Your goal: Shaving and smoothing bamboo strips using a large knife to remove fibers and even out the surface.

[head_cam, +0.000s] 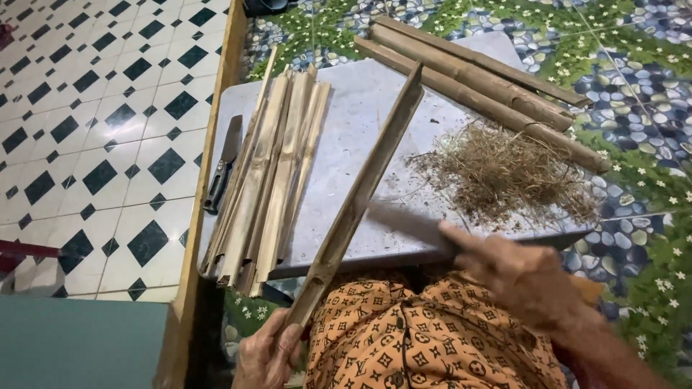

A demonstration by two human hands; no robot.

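Note:
My left hand (268,353) grips the near end of a long bamboo strip (364,184) that slants up and away over a grey board (346,130). My right hand (515,277) holds a knife, index finger stretched along its blurred blade (404,220), whose edge meets the strip's right side. My lap in orange patterned cloth (425,338) lies below both hands.
A stack of split bamboo strips (270,173) lies on the board's left, with a dark-handled knife (223,169) beside it. A heap of dry shavings (504,173) sits at the right, thick bamboo poles (483,83) behind. Tiled floor at left, pebble-pattern floor at right.

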